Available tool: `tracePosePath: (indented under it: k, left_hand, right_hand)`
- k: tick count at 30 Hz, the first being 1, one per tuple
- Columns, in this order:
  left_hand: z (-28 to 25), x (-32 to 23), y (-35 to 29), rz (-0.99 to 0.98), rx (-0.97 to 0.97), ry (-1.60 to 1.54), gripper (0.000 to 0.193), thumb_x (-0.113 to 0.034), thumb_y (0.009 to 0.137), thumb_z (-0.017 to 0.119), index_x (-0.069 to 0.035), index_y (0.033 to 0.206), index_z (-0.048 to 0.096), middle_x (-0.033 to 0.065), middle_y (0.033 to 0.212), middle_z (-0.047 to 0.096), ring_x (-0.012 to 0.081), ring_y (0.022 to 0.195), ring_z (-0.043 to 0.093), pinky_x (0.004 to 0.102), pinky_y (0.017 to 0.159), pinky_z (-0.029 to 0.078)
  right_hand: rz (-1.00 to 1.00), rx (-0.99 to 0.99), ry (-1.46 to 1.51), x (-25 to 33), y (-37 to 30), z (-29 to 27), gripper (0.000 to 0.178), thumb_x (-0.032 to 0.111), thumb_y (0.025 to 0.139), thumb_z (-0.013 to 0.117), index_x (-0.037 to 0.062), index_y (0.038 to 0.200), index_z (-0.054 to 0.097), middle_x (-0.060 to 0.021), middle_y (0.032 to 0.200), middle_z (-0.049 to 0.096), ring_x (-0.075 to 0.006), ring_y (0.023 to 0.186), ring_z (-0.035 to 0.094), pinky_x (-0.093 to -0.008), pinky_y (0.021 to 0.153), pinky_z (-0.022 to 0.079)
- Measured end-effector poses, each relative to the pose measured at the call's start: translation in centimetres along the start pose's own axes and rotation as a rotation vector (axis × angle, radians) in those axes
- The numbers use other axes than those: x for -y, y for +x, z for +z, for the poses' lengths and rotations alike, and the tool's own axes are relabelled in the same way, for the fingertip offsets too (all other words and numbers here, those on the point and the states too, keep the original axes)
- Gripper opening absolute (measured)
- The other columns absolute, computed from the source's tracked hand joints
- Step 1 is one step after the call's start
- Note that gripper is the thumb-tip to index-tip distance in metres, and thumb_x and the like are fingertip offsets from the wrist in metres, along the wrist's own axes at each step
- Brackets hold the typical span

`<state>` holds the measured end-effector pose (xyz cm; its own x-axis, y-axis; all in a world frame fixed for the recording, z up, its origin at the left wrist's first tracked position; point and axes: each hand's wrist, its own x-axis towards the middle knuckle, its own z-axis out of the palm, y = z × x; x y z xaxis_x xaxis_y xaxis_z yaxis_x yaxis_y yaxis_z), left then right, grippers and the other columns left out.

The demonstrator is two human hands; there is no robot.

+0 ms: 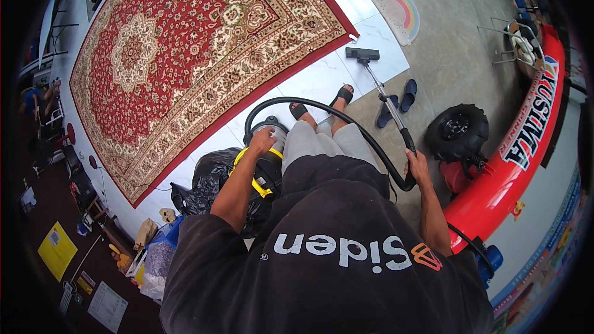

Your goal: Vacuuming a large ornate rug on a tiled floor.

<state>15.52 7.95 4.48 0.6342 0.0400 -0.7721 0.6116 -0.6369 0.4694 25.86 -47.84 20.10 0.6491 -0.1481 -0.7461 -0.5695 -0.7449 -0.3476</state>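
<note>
My right hand (416, 164) is wrapped round the dark handle of a vacuum cleaner wand (403, 131). The metal tube slants away to a flat dark floor head (362, 54), which lies on white tiles beside a corner of the red patterned carpet (185, 55). A black hose (370, 137) arches across in front of my legs, linking the handle to the vacuum canister (275, 128). On the left, my left hand (264, 140) is at the canister's top with its fingers curled; what they grip, if anything, is hidden. A yellow cable or band (260, 190) hangs just below.
Black plastic bags (216, 176) crowd the canister's left side. Blue slippers (407, 96) lie right of the wand. Farther right are a knobbly black tyre (458, 131) and a long red curved object (523, 136). A rainbow mat (396, 12) lies on grey floor. Another person (38, 100) is far left.
</note>
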Motion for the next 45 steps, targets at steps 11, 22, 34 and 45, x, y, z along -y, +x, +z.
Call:
tracePosePath:
  k: [11,22,34,45]
  left_hand:
    - [5.1,6.1,-4.8,-0.435,0.023,-0.643,0.033,-0.024,0.090,0.067,-0.008,0.119,0.063,0.0038,0.105,0.068,0.0172,0.089,0.065,0.0340,0.076,0.048]
    - [4.2,3.7,-2.3,-0.448,-0.001,-0.876,0.028,-0.024,0.090,0.064,-0.011,0.115,0.063,0.0019,0.103,0.068,0.0166,0.084,0.065,0.0327,0.070,0.047]
    - [2.2,7.6,-2.6,-0.485,-0.085,-0.940,0.023,-0.025,0.094,0.060,-0.014,0.114,0.061,0.0043,0.104,0.067,0.0207,0.088,0.068,0.0364,0.074,0.051]
    - [4.3,5.6,-4.3,-0.531,-0.053,-0.989,0.024,-0.027,0.094,0.059,-0.014,0.114,0.061,0.0042,0.104,0.065,0.0189,0.090,0.066,0.0374,0.077,0.050]
  right_hand:
    - [-0.026,0.227,0.038,-0.3,-7.3,4.4,0.043,0.043,0.091,0.060,-0.0003,0.089,0.059,-0.0055,0.055,0.056,-0.0177,0.048,0.058,-0.0341,0.052,0.046]
    - [-0.169,-0.040,-0.373,0.1,-7.4,5.3,0.052,0.048,0.088,0.065,-0.0031,0.097,0.064,-0.0313,0.079,0.064,-0.0525,0.085,0.061,-0.0531,0.074,0.047]
    - [-0.060,0.138,-0.164,3.4,-3.9,2.9,0.048,0.046,0.087,0.064,-0.0016,0.092,0.062,-0.0076,0.058,0.058,-0.0197,0.048,0.060,-0.0364,0.053,0.046]
    - [0.045,0.201,-0.154,-4.2,-2.3,5.2,0.050,0.042,0.086,0.067,-0.0048,0.103,0.064,-0.0105,0.064,0.063,-0.0194,0.053,0.063,-0.0356,0.057,0.050]
